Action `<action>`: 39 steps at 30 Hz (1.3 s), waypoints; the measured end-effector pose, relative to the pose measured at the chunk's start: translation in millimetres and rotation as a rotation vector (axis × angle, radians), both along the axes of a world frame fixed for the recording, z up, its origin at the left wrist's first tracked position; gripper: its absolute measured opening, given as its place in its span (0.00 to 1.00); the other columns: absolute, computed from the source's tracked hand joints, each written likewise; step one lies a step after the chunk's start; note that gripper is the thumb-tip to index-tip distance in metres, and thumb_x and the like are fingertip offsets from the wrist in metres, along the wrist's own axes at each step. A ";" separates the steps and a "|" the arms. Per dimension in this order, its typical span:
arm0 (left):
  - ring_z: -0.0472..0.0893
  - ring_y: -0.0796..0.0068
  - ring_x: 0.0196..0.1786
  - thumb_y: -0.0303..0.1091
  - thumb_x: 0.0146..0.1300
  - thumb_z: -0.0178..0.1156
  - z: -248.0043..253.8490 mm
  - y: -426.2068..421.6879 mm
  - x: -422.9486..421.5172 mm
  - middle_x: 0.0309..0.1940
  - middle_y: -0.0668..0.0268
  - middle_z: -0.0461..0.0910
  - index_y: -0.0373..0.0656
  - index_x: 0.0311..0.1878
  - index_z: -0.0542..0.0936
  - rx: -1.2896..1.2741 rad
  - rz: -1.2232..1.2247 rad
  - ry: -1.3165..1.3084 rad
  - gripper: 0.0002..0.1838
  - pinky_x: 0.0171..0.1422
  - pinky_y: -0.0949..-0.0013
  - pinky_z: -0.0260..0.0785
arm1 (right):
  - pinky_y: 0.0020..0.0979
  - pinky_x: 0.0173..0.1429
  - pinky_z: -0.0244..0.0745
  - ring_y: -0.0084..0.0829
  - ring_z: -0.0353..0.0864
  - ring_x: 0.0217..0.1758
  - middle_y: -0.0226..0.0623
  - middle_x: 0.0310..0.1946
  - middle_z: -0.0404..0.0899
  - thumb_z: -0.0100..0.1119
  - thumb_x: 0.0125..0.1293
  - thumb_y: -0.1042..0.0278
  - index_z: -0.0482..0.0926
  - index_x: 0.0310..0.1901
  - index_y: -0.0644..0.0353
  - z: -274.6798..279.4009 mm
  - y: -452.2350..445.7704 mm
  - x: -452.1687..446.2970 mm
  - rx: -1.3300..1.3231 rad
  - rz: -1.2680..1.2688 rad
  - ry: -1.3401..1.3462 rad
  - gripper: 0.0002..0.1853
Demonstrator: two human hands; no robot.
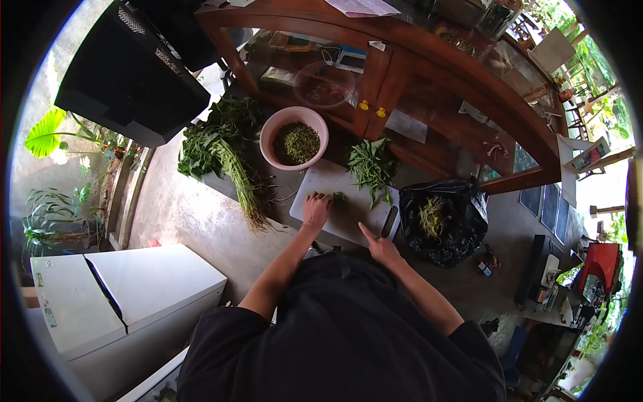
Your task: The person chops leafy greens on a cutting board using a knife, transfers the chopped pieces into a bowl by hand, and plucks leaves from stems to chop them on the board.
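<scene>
On the white cutting board, my left hand has its fingers bent beside a small heap of cut greens; whether stems are pinched under them is too small to tell. My right hand is closed around the handle of a knife, its blade lying dark and hard to see near the greens. Leafy tops lie across the board's upper right. A pink bowl at the board's upper left holds chopped greens. Long-stemmed greens with roots lie farther left.
A black plastic bag with yellowish trimmings stands right of the board. Behind is a wooden glass-door cabinet. A black speaker-like box is at the upper left, a white refrigerator at the lower left.
</scene>
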State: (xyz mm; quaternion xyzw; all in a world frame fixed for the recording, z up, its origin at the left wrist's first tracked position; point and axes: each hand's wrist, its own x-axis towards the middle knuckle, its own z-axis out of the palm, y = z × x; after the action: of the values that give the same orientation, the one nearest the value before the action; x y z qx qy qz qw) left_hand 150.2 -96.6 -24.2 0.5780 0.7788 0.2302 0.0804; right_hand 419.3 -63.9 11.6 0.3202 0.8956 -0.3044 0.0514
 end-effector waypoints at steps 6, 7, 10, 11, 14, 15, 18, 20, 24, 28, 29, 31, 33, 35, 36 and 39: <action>0.77 0.62 0.48 0.34 0.55 0.64 6.2 -3.7 1.0 0.40 0.69 0.83 0.50 0.38 0.87 0.028 -0.034 0.023 0.08 0.52 0.59 0.67 | 0.57 0.36 0.76 0.58 0.83 0.30 0.56 0.28 0.82 0.50 0.66 0.73 0.37 0.78 0.30 0.3 -1.0 -23.8 0.022 -0.044 -0.037 0.46; 0.77 0.62 0.48 0.34 0.55 0.64 9.0 -4.2 1.4 0.40 0.69 0.83 0.50 0.38 0.87 0.029 -0.038 0.025 0.08 0.52 0.59 0.67 | 0.57 0.37 0.76 0.59 0.83 0.30 0.56 0.28 0.82 0.50 0.65 0.73 0.37 0.78 0.30 1.3 -0.8 -25.9 0.051 -0.046 -0.027 0.46; 0.77 0.63 0.48 0.35 0.54 0.64 10.0 -4.3 2.5 0.39 0.69 0.83 0.49 0.38 0.87 0.034 -0.031 0.045 0.09 0.53 0.59 0.66 | 0.58 0.38 0.77 0.60 0.82 0.30 0.57 0.29 0.82 0.51 0.65 0.73 0.38 0.78 0.29 3.0 1.8 -21.9 0.040 -0.033 -0.060 0.46; 0.77 0.63 0.49 0.35 0.53 0.64 8.9 -4.6 1.5 0.40 0.69 0.83 0.49 0.39 0.86 0.026 -0.040 0.041 0.09 0.53 0.59 0.66 | 0.58 0.38 0.77 0.60 0.82 0.30 0.57 0.29 0.82 0.51 0.65 0.73 0.38 0.78 0.29 3.2 1.5 -18.6 0.042 -0.027 -0.061 0.46; 0.77 0.63 0.51 0.35 0.53 0.64 3.7 -4.5 2.2 0.40 0.69 0.84 0.49 0.40 0.86 0.024 -0.045 0.048 0.10 0.53 0.59 0.66 | 0.58 0.38 0.77 0.59 0.82 0.31 0.58 0.30 0.82 0.50 0.64 0.73 0.38 0.78 0.30 7.1 2.3 -10.8 0.045 -0.010 -0.052 0.46; 0.77 0.63 0.51 0.34 0.54 0.63 3.1 -5.1 2.7 0.41 0.69 0.84 0.49 0.41 0.86 0.029 -0.048 0.062 0.11 0.54 0.59 0.66 | 0.58 0.38 0.77 0.59 0.82 0.31 0.58 0.29 0.82 0.50 0.64 0.73 0.38 0.78 0.31 7.7 2.2 -9.7 0.051 -0.014 -0.067 0.46; 0.77 0.63 0.52 0.33 0.55 0.62 4.4 -6.0 1.8 0.43 0.68 0.83 0.49 0.43 0.86 0.009 -0.037 0.039 0.12 0.54 0.59 0.66 | 0.57 0.38 0.77 0.58 0.83 0.31 0.57 0.29 0.82 0.50 0.65 0.72 0.38 0.78 0.32 10.7 2.1 -9.0 0.061 -0.023 -0.072 0.45; 0.77 0.63 0.52 0.32 0.55 0.62 8.5 -7.1 2.5 0.43 0.68 0.83 0.49 0.43 0.86 0.025 -0.032 0.036 0.11 0.53 0.59 0.66 | 0.56 0.38 0.77 0.57 0.83 0.31 0.55 0.29 0.83 0.50 0.66 0.71 0.37 0.78 0.31 15.6 2.1 -9.6 0.065 -0.027 -0.061 0.45; 0.77 0.61 0.53 0.32 0.53 0.66 6.9 -7.5 1.3 0.45 0.66 0.84 0.49 0.45 0.87 -0.018 -0.007 -0.003 0.14 0.58 0.59 0.66 | 0.56 0.37 0.77 0.58 0.83 0.30 0.56 0.28 0.82 0.50 0.66 0.71 0.40 0.78 0.34 32.8 4.1 -13.7 0.052 -0.003 -0.053 0.44; 0.77 0.61 0.52 0.32 0.54 0.64 1.7 -6.7 1.5 0.45 0.66 0.83 0.50 0.45 0.87 -0.031 -0.007 0.019 0.14 0.58 0.59 0.66 | 0.55 0.36 0.77 0.57 0.82 0.30 0.57 0.26 0.82 0.50 0.66 0.70 0.43 0.78 0.37 42.1 5.8 -15.4 0.029 0.028 -0.074 0.42; 0.77 0.62 0.51 0.33 0.55 0.63 -0.1 -6.5 1.6 0.43 0.67 0.83 0.50 0.43 0.87 -0.001 -0.005 0.025 0.12 0.56 0.59 0.66 | 0.55 0.36 0.77 0.57 0.82 0.30 0.57 0.26 0.82 0.50 0.66 0.70 0.43 0.78 0.37 44.2 5.7 -15.1 0.030 0.030 -0.073 0.42; 0.77 0.63 0.51 0.34 0.56 0.62 1.4 -5.9 1.7 0.42 0.68 0.83 0.50 0.41 0.87 0.029 -0.001 0.029 0.10 0.53 0.59 0.66 | 0.54 0.35 0.77 0.56 0.82 0.29 0.55 0.26 0.82 0.50 0.66 0.70 0.44 0.78 0.39 51.5 5.5 -15.0 0.052 0.052 -0.081 0.42; 0.77 0.63 0.51 0.34 0.56 0.62 2.4 -6.6 1.6 0.41 0.68 0.83 0.50 0.40 0.87 0.033 -0.008 0.019 0.10 0.53 0.59 0.66 | 0.54 0.35 0.77 0.56 0.82 0.28 0.54 0.26 0.82 0.50 0.66 0.70 0.44 0.78 0.39 50.6 5.7 -14.7 0.047 0.055 -0.083 0.42; 0.76 0.63 0.50 0.34 0.56 0.62 2.9 -5.6 2.1 0.41 0.68 0.83 0.50 0.40 0.87 0.023 -0.008 0.020 0.10 0.53 0.59 0.66 | 0.53 0.35 0.77 0.56 0.82 0.28 0.54 0.26 0.82 0.51 0.65 0.71 0.44 0.78 0.39 49.1 5.6 -13.8 0.043 0.057 -0.085 0.42; 0.76 0.63 0.50 0.35 0.56 0.62 2.5 -5.3 1.9 0.41 0.68 0.83 0.51 0.40 0.87 0.014 -0.008 0.022 0.10 0.53 0.60 0.66 | 0.53 0.35 0.77 0.56 0.82 0.28 0.54 0.26 0.82 0.51 0.65 0.71 0.44 0.78 0.39 49.4 5.3 -13.8 0.059 0.060 -0.079 0.42; 0.76 0.63 0.50 0.35 0.55 0.63 1.7 -4.7 1.2 0.41 0.69 0.83 0.51 0.40 0.87 0.002 -0.013 0.019 0.10 0.53 0.60 0.66 | 0.54 0.35 0.77 0.56 0.82 0.28 0.53 0.26 0.82 0.50 0.64 0.73 0.44 0.78 0.38 47.3 3.3 -15.1 0.074 0.054 -0.085 0.44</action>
State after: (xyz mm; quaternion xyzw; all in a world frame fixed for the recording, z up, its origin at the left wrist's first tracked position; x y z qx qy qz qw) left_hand 151.5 -101.2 -22.5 0.5852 0.7755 0.2251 0.0738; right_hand 404.2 -60.6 58.9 0.3100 0.9116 -0.2559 0.0858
